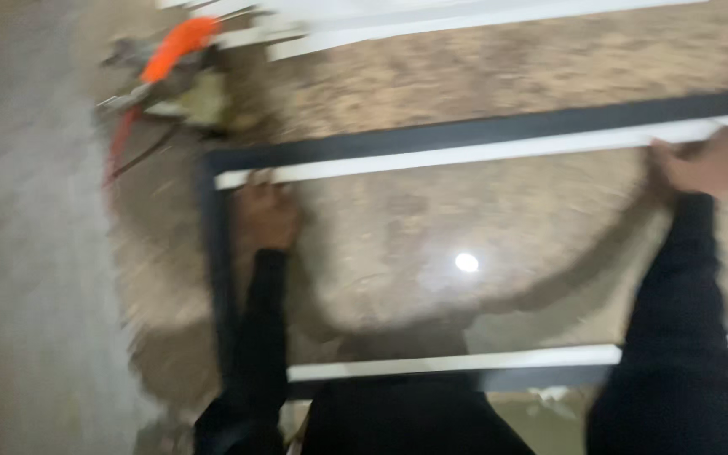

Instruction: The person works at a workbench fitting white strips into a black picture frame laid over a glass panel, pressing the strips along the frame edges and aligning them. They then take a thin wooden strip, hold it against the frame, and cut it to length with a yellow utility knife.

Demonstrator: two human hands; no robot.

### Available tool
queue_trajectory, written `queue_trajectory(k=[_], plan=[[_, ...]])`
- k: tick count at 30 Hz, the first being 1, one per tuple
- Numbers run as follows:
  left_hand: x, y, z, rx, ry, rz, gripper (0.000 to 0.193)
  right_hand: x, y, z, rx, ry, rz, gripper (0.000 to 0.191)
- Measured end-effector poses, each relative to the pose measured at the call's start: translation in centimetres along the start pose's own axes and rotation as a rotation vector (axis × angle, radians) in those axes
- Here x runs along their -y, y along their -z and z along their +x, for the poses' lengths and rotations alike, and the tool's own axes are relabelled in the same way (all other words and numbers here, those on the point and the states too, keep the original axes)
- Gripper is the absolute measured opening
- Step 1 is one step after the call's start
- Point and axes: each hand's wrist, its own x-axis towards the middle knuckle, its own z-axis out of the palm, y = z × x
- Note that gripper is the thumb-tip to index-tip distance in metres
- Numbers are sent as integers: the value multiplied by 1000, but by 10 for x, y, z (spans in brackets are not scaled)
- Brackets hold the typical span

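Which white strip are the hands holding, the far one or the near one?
The far white strip along the top of the glass pane. Left hand and right hand both touch it; the near white strip is untouched.

Glass pane point(465, 253) between the two grips – glossy, smooth, mirror-like, with a bright light spot and dark reflection on it. Dark frame point(216, 253) just outside the left hand point(267, 215) looks matt, material unclear through blur. White strips point(465, 153) under both hands, right hand point(709, 164) too, look smooth, painted or plastic. Sleeves point(676, 320) – dark matt cloth. Floor point(482, 84) beyond the grips is rough, mottled brown. Orange tool point(174, 46), far past the left grip, looks like plastic.
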Motion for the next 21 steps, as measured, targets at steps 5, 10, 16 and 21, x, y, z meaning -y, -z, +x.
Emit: queue_trajectory(k=[5, 10, 16, 21], plan=[[0, 8, -5, 126, 229, -96, 64, -9, 6, 9, 98, -203, -130, 126], [9, 1, -2, 117, 189, 145, 58, 2, 17, 5, 101, -311, -10, 104], [7, -3, -5, 70, 149, 253, 59, 13, 32, 7, 45, -293, 13, 108], [0, 0, 2, 51, 138, 242, 58, 11, 39, 13, 75, -330, 14, 109]])
